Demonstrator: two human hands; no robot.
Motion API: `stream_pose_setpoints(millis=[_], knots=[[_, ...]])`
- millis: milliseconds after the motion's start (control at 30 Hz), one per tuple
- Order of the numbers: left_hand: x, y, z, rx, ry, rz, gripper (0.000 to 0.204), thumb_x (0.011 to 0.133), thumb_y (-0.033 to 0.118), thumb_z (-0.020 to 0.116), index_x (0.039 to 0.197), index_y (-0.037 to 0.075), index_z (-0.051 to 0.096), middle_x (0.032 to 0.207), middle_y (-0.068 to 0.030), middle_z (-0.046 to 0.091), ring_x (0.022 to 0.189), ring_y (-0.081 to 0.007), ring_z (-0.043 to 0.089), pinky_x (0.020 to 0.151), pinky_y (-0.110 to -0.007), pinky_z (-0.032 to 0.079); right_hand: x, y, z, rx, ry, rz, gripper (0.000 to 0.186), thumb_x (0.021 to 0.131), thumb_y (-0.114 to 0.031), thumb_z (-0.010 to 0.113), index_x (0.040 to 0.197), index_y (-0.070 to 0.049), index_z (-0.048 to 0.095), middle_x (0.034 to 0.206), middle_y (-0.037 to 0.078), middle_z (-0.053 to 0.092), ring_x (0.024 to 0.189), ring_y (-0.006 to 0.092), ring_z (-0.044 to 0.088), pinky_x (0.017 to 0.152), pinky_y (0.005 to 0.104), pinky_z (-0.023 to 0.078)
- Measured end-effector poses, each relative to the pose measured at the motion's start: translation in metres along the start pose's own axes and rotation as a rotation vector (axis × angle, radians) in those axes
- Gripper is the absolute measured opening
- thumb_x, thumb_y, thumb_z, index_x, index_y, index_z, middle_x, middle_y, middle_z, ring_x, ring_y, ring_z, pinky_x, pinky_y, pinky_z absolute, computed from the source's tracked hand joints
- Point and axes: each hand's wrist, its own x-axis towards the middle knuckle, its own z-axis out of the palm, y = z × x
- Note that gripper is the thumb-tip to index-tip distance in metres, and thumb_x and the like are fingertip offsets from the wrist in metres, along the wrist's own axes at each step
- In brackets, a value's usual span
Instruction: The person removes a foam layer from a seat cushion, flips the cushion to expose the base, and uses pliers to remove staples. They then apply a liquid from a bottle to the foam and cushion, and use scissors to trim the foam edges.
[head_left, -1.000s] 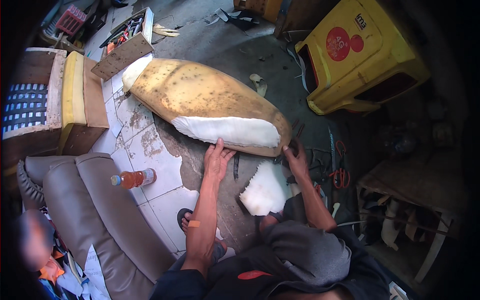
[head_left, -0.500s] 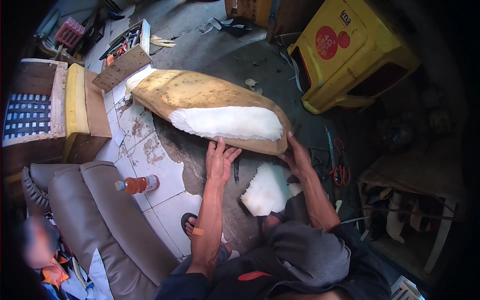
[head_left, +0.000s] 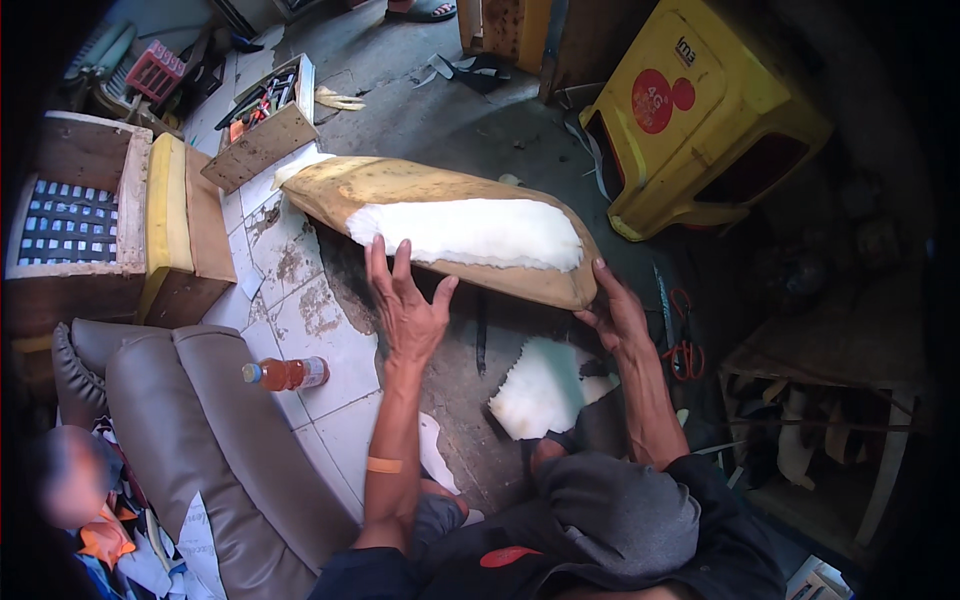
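Note:
A long, yellowed foam seat pad (head_left: 430, 178), shaped like a motorcycle seat, lies slantwise in front of me. Along its near side runs a white foam patch (head_left: 470, 232) with ragged edges. My left hand (head_left: 408, 318) is open, its fingers spread and the fingertips at the patch's lower left edge. Around the pad's right end, my right hand (head_left: 622, 308) is closed, thumb at the near corner and fingers along the end. Below the pad, a torn white foam sheet (head_left: 540, 390) lies on the floor near my legs.
Orange-handled scissors (head_left: 686, 358) lie right of my right hand. A yellow plastic stool (head_left: 690, 110) stands far right. Left are a bottle of reddish drink (head_left: 290, 373), a brown padded cushion (head_left: 170, 420) and a wooden toolbox (head_left: 262, 145). A sandalled foot (head_left: 422, 12) shows at the top.
My left hand has left the pad's lower edge and moved up and left to the white patch, fingers spreading. My right hand keeps its hold. A sandalled foot has come into view at the top.

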Motion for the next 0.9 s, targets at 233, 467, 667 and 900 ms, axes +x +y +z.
stream_pose_setpoints(millis=[233, 467, 667, 900], knots=[[0.125, 0.015, -0.014, 0.212, -0.532, 0.642, 0.113, 0.063, 0.015, 0.091, 0.160, 0.028, 0.034, 0.163, -0.0134, 0.036, 0.150, -0.0403, 0.035, 0.118, -0.067, 0.026, -0.018, -0.046, 0.013, 0.120, -0.122, -0.117, 0.052, 0.099, -0.033, 0.068, 0.137, 0.000, 0.052, 0.118, 0.012, 0.063, 0.091, 0.0204, 0.070, 0.069, 0.0313, 0.063], [0.221, 0.082, -0.039, -0.116, -0.608, 0.705, 0.079, 0.076, -0.002, 0.073, 0.149, 0.019, 0.053, 0.139, -0.0159, 0.063, 0.121, -0.0368, 0.064, 0.104, -0.042, 0.053, 0.098, 0.039, -0.091, -1.119, 0.232, -0.745, 0.047, 0.094, -0.021, 0.064, 0.138, -0.007, 0.056, 0.119, 0.022, 0.066, 0.110, 0.0481, 0.063, 0.098, 0.0541, 0.049], [0.251, 0.116, -0.023, -0.060, -0.943, 0.513, 0.060, 0.089, 0.027, 0.077, 0.146, 0.021, 0.059, 0.133, -0.0110, 0.069, 0.120, -0.0306, 0.067, 0.101, -0.037, 0.051, 0.096, 0.078, -0.087, -1.631, -0.062, -0.931, 0.060, 0.084, -0.015, 0.071, 0.142, -0.022, 0.057, 0.147, 0.015, 0.047, 0.133, 0.0376, 0.050, 0.100, 0.0584, 0.046], [0.275, 0.127, 0.049, -0.061, -1.309, 0.449, 0.061, 0.089, 0.037, 0.078, 0.146, 0.022, 0.060, 0.131, -0.0085, 0.071, 0.120, -0.0263, 0.066, 0.104, -0.037, 0.048, 0.070, 0.049, -0.132, -1.861, -0.208, -0.656, 0.067, 0.084, -0.030, 0.078, 0.145, -0.017, 0.053, 0.146, 0.017, 0.049, 0.138, 0.0399, 0.045, 0.111, 0.0561, 0.039]])
